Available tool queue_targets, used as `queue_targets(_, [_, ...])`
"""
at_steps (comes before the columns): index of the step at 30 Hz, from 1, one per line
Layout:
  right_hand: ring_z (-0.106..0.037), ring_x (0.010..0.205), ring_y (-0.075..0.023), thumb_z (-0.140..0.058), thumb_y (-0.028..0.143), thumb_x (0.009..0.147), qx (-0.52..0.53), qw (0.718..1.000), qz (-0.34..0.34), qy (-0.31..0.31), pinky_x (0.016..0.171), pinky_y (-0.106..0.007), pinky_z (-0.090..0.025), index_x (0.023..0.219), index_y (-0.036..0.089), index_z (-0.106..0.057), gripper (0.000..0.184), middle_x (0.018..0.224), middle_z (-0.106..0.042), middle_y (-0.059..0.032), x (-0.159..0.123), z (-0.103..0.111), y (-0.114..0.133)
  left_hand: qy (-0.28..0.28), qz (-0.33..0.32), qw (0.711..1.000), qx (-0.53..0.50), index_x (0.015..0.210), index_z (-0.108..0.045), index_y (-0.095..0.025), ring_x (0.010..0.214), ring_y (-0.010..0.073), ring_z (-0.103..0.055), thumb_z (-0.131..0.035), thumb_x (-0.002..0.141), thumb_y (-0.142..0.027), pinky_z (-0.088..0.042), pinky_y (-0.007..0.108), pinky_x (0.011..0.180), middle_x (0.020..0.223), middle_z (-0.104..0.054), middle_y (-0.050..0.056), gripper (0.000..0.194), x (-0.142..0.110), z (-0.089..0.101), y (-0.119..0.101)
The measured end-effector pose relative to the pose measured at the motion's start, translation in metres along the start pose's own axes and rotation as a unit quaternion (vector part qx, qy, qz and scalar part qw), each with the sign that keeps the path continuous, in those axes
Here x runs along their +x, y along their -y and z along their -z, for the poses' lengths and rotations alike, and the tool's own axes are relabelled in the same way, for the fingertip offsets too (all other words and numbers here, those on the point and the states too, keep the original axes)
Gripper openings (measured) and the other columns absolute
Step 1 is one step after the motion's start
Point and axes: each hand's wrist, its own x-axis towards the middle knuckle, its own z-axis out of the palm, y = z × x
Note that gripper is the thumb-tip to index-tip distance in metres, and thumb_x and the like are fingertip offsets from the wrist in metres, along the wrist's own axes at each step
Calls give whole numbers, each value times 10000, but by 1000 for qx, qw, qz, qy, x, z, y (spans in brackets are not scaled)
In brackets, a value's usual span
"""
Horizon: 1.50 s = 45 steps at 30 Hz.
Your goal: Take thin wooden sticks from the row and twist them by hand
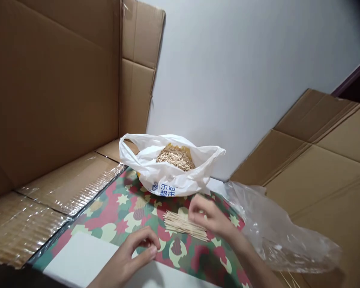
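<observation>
A loose bundle of thin pale wooden sticks (181, 225) lies on the camouflage-patterned surface (117, 210). My right hand (207, 214) is over its right end with the fingers curled in towards the thumb. What its fingertips hold, if anything, I cannot make out. My left hand (138, 252) rests nearer to me, just left of the sticks, loosely curved with a gap between thumb and fingers and nothing visible in it. Behind the bundle stands a white plastic bag (180, 182), its mouth spread wide around a heap of small sticks (176, 157).
White sheets (82, 256) cover the near edge. Crumpled clear plastic (288, 232) sits at the right. Cardboard panels stand on the left (54, 88) and on the right (327, 168), with a pale wall (228, 72) behind. A few thin sticks show at the bottom right.
</observation>
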Motion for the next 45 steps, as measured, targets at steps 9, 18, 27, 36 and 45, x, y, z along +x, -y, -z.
queue_targets(9, [-489,777,-198,-430,180,775,-162,947,-13,-277,722,-328,-380,825,203,-462,64,788,-541,-34,33,12,-36,-112,36,990,-77,766,-542,-182,722,144,-445,-373,888,-440,-343,243,701,706,-452,4,331,-13,-1,29])
queue_targets(18, [-438,717,-176,-397,33,686,-348,935,-18,-65,633,-281,-325,634,182,-454,167,673,-539,-30,-32,-58,-80,-130,-23,989,-62,652,-473,-159,601,114,-399,-405,882,-374,-314,225,588,633,-410,-11,322,-15,-12,34])
queue_targets(27, [-420,761,-203,-436,219,857,-408,911,35,50,647,-319,-274,779,195,-507,108,777,-560,-46,-39,-73,-93,-96,34,992,-78,716,-530,-157,682,122,-428,-421,877,-363,-330,224,653,689,-454,-6,283,-5,-25,41])
queue_targets(36, [-413,747,-212,-410,130,832,-417,901,89,73,630,-323,-273,749,173,-486,121,756,-540,-68,-37,-81,-97,-93,51,992,-73,729,-508,-162,677,133,-421,-458,845,-387,-340,231,629,692,-450,-2,258,-5,-26,42])
queue_targets(45, [-421,698,-219,-349,146,859,-375,922,94,33,629,-331,-297,723,177,-474,186,709,-519,-77,-37,-70,-96,-101,50,990,-81,727,-522,-159,680,135,-432,-468,845,-375,-354,234,625,690,-461,6,252,-4,-26,42])
